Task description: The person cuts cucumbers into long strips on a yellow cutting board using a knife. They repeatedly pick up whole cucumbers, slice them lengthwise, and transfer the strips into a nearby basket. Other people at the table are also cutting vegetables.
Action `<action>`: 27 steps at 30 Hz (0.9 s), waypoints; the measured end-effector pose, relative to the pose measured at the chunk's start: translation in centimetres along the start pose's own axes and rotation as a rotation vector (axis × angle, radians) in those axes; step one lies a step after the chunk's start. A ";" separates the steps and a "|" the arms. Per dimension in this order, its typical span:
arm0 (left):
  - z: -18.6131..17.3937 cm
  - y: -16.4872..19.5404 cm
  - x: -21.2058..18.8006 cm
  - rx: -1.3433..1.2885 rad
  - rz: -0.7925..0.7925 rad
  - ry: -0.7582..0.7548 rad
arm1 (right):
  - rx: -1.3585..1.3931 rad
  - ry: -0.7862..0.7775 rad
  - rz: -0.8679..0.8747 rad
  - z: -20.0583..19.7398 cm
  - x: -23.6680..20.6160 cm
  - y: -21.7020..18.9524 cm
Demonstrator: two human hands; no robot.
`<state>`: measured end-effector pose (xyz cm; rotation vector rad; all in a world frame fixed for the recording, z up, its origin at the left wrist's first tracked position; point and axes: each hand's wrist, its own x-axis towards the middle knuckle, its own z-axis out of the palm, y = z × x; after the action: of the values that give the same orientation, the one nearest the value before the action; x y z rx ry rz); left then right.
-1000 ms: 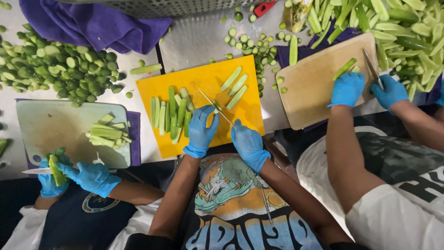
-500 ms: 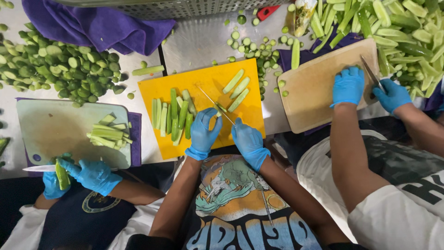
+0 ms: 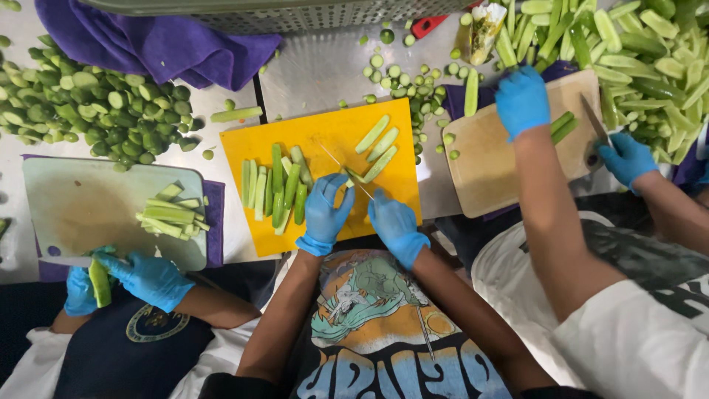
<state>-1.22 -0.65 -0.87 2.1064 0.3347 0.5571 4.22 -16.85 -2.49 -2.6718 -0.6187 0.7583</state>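
Blue-gloved left hand [image 3: 325, 210] pinches a green cucumber strip [image 3: 347, 177] on the yellow plastic cutting board [image 3: 336, 133] — right hand [image 3: 395, 225], fingers curled, grips a thin-bladed knife [image 3: 343, 168] slicing it.

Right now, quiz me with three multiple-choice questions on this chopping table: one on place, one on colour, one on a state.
1. The strips on the yellow board lie mostly on its
A left half
B right edge
C off it

2. The cloth at top left is
A red
B purple
C white

3. The right hand is
A flat and empty
B holding a knife
C off the board

A: most cucumber strips lie left of the left hand.
B: it is purple.
B: the thin blade runs out from it.
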 end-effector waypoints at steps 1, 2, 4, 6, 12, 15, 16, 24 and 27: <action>0.0 0.0 0.1 -0.002 0.000 0.011 | 0.040 -0.012 0.006 0.0 0.6 0.0; -0.2 -0.1 0.0 -0.015 -0.025 0.032 | 0.055 -0.026 0.000 0.0 0.7 0.0; -0.2 -0.3 0.0 -0.053 -0.050 0.092 | 0.074 -0.024 -0.019 -0.2 1.5 0.3; -0.1 -0.7 -0.4 -0.156 -0.183 0.135 | 0.090 -0.023 -0.024 -0.5 1.7 0.7; -0.1 -2.5 -1.2 -0.756 -0.589 0.362 | 0.250 0.018 -0.082 -0.8 -0.6 2.3; -0.8 -2.9 -0.2 -1.043 -0.813 0.457 | 0.379 0.108 0.004 -1.1 -2.0 3.2; -1.0 -2.9 0.2 -1.123 -0.889 0.475 | 0.435 0.139 0.044 -1.2 -2.3 3.5; 6.6 1.9 8.0 -1.341 -1.056 -0.001 | 0.640 0.178 0.391 -3.2 -3.4 5.4; 13.2 9.1 17.4 -1.371 -0.832 -0.240 | 0.669 0.179 0.397 -4.3 -4.0 5.6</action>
<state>20.73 -7.44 4.79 0.5824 0.4582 -0.0428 5.31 -24.24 0.54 -2.2004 0.2015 0.6572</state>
